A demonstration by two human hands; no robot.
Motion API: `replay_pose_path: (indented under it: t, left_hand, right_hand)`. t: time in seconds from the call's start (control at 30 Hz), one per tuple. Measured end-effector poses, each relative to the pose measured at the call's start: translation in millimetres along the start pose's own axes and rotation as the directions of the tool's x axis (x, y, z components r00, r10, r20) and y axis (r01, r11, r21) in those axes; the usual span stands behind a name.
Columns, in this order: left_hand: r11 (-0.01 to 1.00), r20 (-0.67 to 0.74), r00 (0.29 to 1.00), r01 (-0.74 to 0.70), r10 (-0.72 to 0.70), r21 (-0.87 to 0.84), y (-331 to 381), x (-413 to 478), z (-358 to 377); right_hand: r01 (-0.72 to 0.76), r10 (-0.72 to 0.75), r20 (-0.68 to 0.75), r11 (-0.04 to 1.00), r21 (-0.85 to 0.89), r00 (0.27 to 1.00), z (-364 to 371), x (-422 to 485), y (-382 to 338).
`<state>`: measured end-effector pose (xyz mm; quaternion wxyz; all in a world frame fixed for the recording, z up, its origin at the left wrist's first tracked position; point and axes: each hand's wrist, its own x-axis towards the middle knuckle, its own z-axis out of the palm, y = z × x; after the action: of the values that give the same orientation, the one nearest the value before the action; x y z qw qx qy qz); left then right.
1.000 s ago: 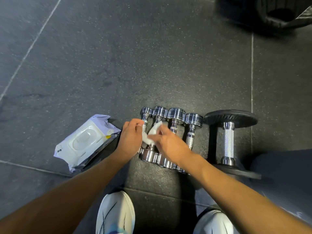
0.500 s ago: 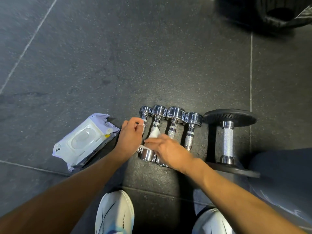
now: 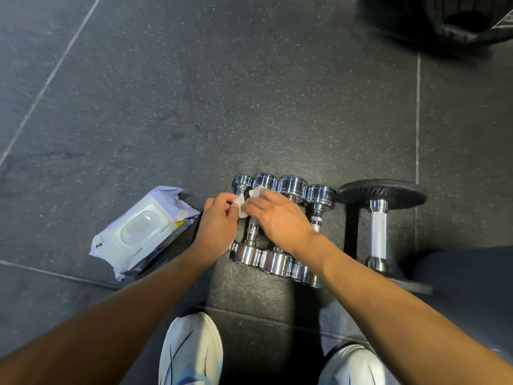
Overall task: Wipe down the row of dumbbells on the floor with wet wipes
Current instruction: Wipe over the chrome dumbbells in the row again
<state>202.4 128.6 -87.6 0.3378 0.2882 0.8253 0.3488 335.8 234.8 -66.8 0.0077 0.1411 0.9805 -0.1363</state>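
Down on floor (image 3: 194, 107), four chrome dumbbells (image 3: 291, 186) lying side by side, touching — probably packed so one pass covers all. Right hand (image 3: 277, 218) pinching wet wipe (image 3: 242, 204) against second dumbbell (image 3: 265, 180) handle, near far head. Left hand (image 3: 218, 226) curling round leftmost dumbbell (image 3: 240, 181), likely steadying against rolling. Wipe pack (image 3: 138, 232) lying just beside left hand — refills close. Black-plate dumbbell (image 3: 379, 232) waiting at right end.

Floor: dark grey speckled rubber tiles (image 3: 249, 93), matt finish, divided by thin pale seams — one diagonal seam (image 3: 55, 70) at upper left, one vertical seam (image 3: 417, 120) at right. Upper right corner: a black ribbed object (image 3: 458, 29), cut by the frame edge, kind not determinable. Lower edge: a white left trainer (image 3: 191, 348) with dark line markings and a white right trainer (image 3: 352, 368). Right edge — a dark grey trouser leg (image 3: 472, 287).
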Motion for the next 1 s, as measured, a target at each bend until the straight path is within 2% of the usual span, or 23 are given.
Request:
replay_pose_path:
  t: [0.13,0.3,0.37,0.43,0.5,0.53,0.63,0.7,0.87,1.0]
  left_hand:
    - [0.999,0.001,0.999,-0.039,0.039,0.035,-2,-1,0]
    - [0.999,0.006,1.000,-0.030,0.029,0.042,-3,0,0]
    - [0.999,0.010,1.000,-0.029,0.029,0.034,-1,0,1]
    - [0.999,0.019,1.000,-0.024,0.023,0.034,-1,0,1]
    - [0.999,0.022,0.999,-0.024,0.023,0.039,-2,-1,1]
    - [0.999,0.022,1.000,-0.024,0.023,0.043,-2,0,1]
    - [0.998,0.009,1.000,-0.028,0.027,0.049,-3,0,1]
    - [0.998,0.000,0.999,-0.039,0.039,0.047,-3,-1,1]
    - [0.998,-0.001,1.000,-0.024,0.024,0.052,-2,0,2]
    - [0.999,-0.006,1.000,-0.018,0.019,0.047,-3,0,4]
  right_hand:
    - [-0.058,0.059,0.087,0.998,-0.020,0.994,2,-2,-3]
    - [0.019,-0.074,0.309,0.984,0.177,0.948,6,-3,-18]
    - [0.053,-0.070,0.322,0.997,0.062,0.944,-3,0,-20]
    - [0.048,-0.001,0.292,0.987,-0.154,0.957,-17,7,-17]
    - [0.014,0.053,0.245,0.964,-0.264,0.968,-20,12,-13]
    - [-0.017,0.076,0.240,0.972,-0.236,0.968,-17,12,-12]
    - [-0.085,0.061,0.278,0.994,0.075,0.959,-1,-1,-14]
    - [-0.123,0.068,0.275,0.975,0.186,0.959,-1,-9,-9]
    - [-0.308,0.215,0.313,0.907,0.286,0.925,-14,5,1]
    - [-0.401,0.277,0.341,0.834,0.379,0.898,-22,8,-7]
